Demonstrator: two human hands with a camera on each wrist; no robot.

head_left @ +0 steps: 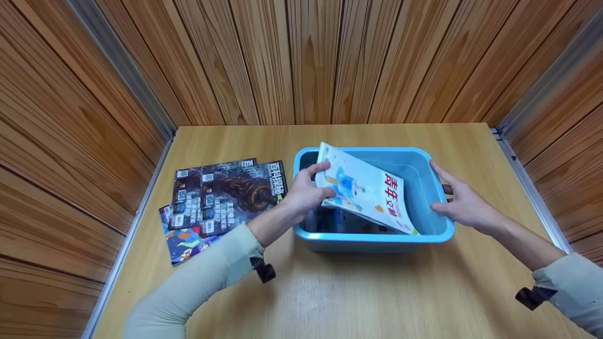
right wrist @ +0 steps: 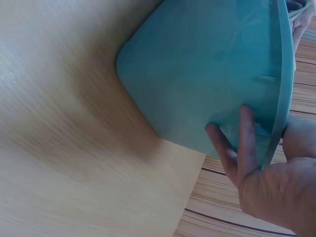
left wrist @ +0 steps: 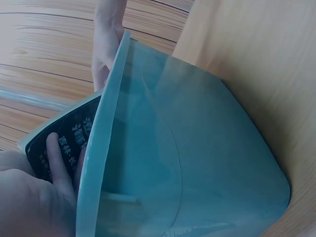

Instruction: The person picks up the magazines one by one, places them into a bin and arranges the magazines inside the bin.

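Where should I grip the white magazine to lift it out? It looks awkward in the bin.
Probably at its raised top-left corner, from the left, where the left hand holds it. The magazine leans tilted in the bin; its low edge sits deep inside.

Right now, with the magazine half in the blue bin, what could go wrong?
1. The white magazine leans tilted across the blue bin, pinched only at one end by the left hand; it might slip or bend.
2. The right hand steadies the bin with flat fingers on its wall; a push could slide it on the table.
3. The left sleeve lies close to the magazines on the table and might drag them.
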